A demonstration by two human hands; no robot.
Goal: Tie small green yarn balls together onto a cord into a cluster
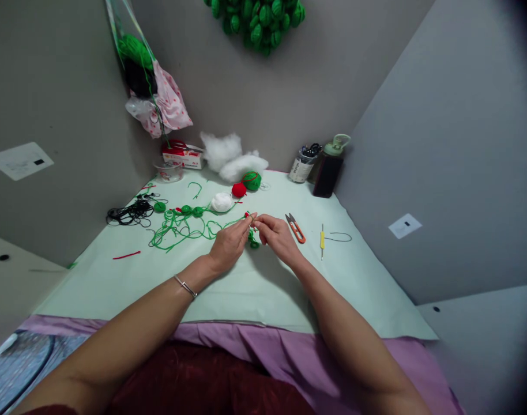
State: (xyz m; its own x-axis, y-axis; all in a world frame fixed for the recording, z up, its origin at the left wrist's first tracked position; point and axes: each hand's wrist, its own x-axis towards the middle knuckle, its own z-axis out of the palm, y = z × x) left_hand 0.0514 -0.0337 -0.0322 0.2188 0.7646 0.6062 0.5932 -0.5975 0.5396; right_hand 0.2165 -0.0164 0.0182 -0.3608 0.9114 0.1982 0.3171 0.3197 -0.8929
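Pinching a small red and green yarn piece [247, 215], the left hand [229, 244] sits near the middle of the frame. The right hand [277, 235] has its fingertips together just beside it; what they grip is too tiny to tell. The piece lies at the left hand's fingertips, so that hand is nearer. Its green part hangs between the hands, long way toward the frame's bottom. On the desk [263, 300] are one white ball [221, 202], one red ball [238, 189], one pair of orange snips [300, 235] and one yellow hook [322, 240].
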